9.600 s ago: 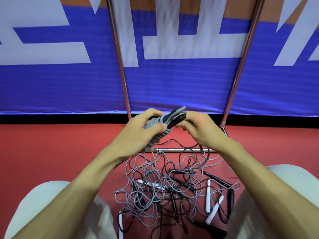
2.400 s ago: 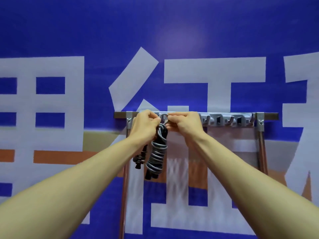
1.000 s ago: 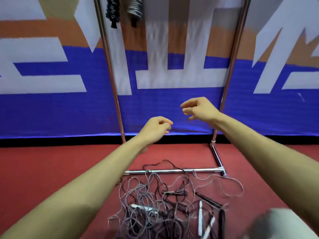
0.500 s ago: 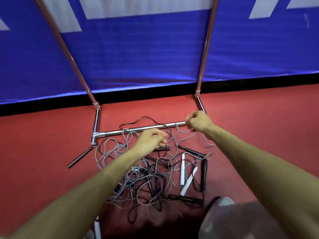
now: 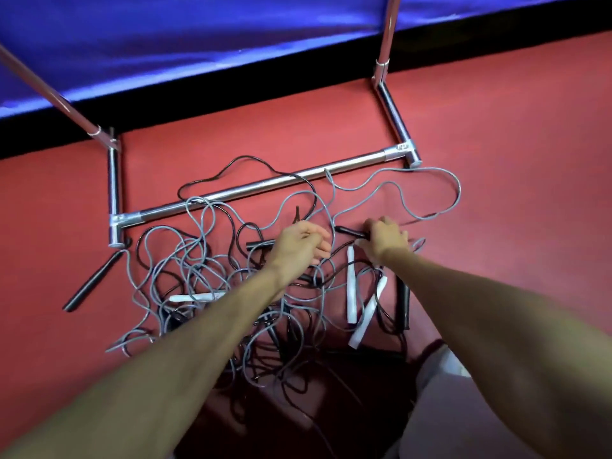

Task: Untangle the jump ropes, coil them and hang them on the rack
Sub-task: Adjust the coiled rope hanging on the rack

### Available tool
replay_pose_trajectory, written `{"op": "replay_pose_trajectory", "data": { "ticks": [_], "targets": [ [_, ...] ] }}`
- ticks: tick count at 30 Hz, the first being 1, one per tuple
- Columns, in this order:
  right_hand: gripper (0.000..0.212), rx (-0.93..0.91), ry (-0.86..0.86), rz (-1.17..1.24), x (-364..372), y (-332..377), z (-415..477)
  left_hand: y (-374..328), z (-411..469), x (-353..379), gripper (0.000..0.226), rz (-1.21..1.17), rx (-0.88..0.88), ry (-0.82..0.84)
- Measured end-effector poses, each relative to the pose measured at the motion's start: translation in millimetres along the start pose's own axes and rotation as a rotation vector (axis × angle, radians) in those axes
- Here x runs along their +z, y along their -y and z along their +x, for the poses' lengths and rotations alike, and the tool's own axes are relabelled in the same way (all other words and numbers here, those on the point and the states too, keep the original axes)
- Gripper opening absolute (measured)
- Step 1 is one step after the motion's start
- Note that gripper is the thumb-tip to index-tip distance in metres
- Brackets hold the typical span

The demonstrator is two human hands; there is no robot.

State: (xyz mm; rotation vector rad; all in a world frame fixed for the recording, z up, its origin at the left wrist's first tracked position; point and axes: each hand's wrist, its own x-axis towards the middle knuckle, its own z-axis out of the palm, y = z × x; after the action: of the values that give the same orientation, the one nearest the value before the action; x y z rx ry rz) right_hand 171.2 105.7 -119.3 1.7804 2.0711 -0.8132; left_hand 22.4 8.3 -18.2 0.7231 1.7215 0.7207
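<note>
Ropes (image 5: 205, 260), thin, gray and black, tangle with three white stick handles (image 5: 351, 286). Right hand (image 5: 385, 240) grips one black handle (image 5: 349, 231); left hand (image 5: 299, 245): cannot tell.

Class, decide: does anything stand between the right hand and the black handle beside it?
No. The right hand curls its fingers round the black handle. Grey cords loop past its free end, though, so its rope will probably snag in the tangle when lifted.

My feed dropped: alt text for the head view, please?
The right hand grips a black handle in a pile of tangled grey and black jump ropes on the red floor. The left hand is curled over the pile beside it, near the rack's base bar.
</note>
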Motion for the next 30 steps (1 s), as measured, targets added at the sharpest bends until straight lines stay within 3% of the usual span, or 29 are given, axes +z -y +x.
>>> {"op": "replay_pose_trajectory", "data": {
  "ticks": [8,11,13,16,20,23,27,30],
  "targets": [
    [0.035,0.03,0.021,-0.08,-11,6,-4,-10,-16,2,0.022,-0.028,-0.017,0.014],
    [0.024,0.026,-0.025,0.058,-43,19,-18,-23,-32,-8,0.022,-0.004,0.012,0.009],
    [0.013,-0.049,-0.045,0.212,-72,34,-34,-34,-46,-17,0.02,0.004,0.036,-0.011],
    [0.035,-0.184,-0.044,0.584,-117,64,-72,-53,-72,-37,0.018,-0.004,0.075,-0.07],
    [0.017,-0.345,-0.009,0.894,-169,108,-138,-83,-119,-71,0.022,0.05,0.201,-0.152],
    [0.018,-0.48,0.045,0.953,-201,136,-188,-103,-157,-98,0.036,0.095,0.299,-0.208],
    [0.025,-0.604,0.033,0.843,-229,168,-253,-117,-201,-129,0.045,0.138,0.396,-0.276],
    [0.017,-0.717,0.036,0.833,-243,190,-289,-119,-230,-146,0.039,0.136,0.512,-0.319]
  ]
}}
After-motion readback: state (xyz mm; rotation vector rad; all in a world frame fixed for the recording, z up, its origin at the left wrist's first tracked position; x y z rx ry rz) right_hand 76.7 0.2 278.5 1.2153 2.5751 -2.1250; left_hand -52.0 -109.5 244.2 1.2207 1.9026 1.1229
